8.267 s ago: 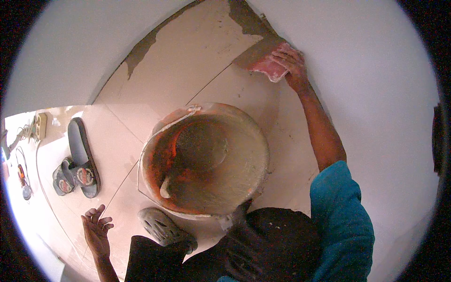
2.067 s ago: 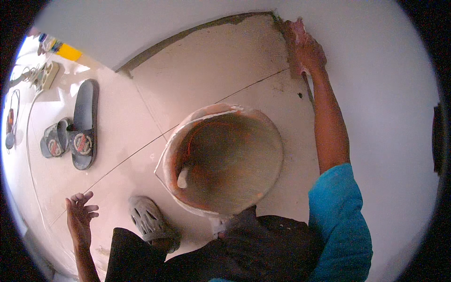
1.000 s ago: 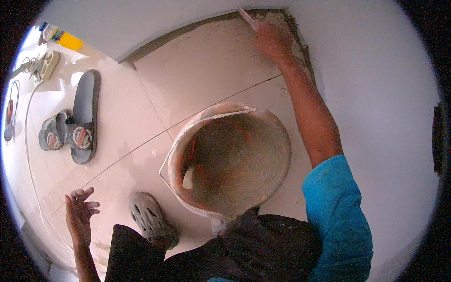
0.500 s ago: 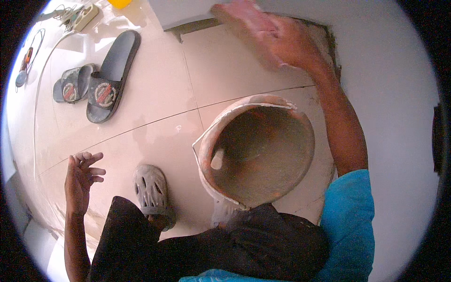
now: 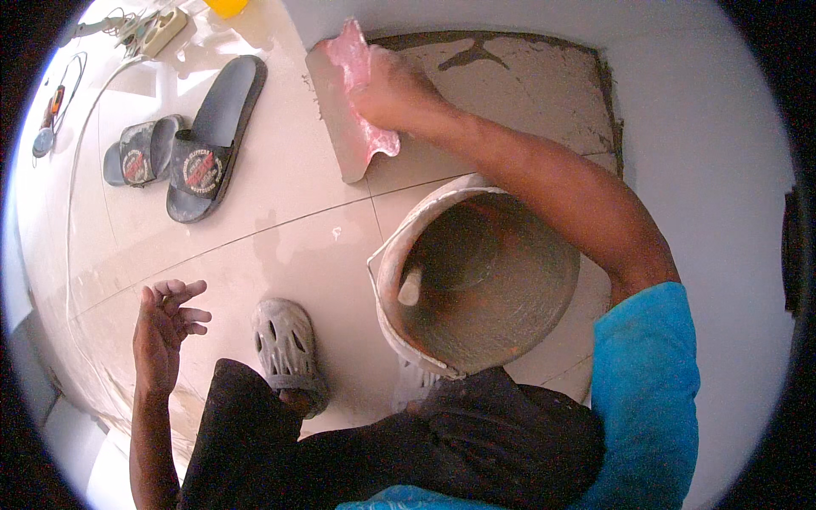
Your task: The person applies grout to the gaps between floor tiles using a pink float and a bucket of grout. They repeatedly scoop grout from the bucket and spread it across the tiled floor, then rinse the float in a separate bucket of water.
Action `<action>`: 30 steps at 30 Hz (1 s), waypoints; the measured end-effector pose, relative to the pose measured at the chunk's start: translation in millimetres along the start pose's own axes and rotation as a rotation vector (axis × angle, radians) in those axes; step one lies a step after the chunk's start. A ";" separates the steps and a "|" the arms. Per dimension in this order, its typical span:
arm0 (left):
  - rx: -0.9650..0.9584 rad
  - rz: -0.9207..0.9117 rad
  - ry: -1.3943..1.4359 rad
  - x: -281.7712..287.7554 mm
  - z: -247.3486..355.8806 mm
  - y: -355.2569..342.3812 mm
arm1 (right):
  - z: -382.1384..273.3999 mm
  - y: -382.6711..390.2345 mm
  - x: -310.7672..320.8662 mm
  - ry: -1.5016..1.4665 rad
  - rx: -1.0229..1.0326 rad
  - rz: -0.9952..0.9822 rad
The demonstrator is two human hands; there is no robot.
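My right hand (image 5: 382,89) is closed on a pink-handled float (image 5: 338,119), its wide grey blade on the tiled floor near the wall's base. Grey grout or mortar (image 5: 476,53) is smeared along that edge and around the corner. Beneath my right forearm stands a dirty bucket (image 5: 518,297) with an orange-streaked, grey-coated inside, a wire handle and a pale lump or handle in it. My left hand (image 5: 166,323) hangs open at the lower left, fingers loosely bent and dusty, holding nothing.
Black slide sandals (image 5: 212,153) lie at the left, near a power strip (image 5: 166,30), a cable, an orange-and-black tool (image 5: 53,115) and a yellow object (image 5: 228,7). My grey clog (image 5: 280,340) is beside the bucket. The wall (image 5: 705,170) runs along the right, meeting another at the back corner.
My right hand has carried the float leftward from the right-hand corner along the back wall. The view has shifted, so sandals and bucket appear further right. My left hand stays open.
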State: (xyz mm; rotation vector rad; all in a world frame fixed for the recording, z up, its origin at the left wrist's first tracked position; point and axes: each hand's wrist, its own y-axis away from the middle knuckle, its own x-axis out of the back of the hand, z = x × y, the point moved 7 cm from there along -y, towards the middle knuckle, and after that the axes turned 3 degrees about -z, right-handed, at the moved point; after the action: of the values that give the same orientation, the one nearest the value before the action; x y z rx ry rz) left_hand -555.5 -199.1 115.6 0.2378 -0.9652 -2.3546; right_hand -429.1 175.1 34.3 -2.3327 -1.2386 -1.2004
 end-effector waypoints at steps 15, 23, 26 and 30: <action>-0.004 -0.333 -0.233 -87.9 9.7 -13.6 | 83.0 41.8 61.9 -0.276 -0.183 0.056; 0.076 -0.567 -0.406 -184.8 7.6 -15.7 | 109.0 59.9 142.4 0.002 -0.089 0.012; 0.140 -0.621 -0.520 -201.6 5.6 -12.7 | 88.6 61.2 176.6 0.379 0.060 0.045; 0.065 -0.615 -0.429 -215.0 0.2 -17.2 | 48.7 47.5 195.7 0.701 0.160 0.128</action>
State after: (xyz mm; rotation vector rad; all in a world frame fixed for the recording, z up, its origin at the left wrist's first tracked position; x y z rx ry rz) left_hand -387.5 -65.8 92.8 0.0528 -1.3139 -3.0177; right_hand -305.9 285.5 159.1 -1.6148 -0.8751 -1.6002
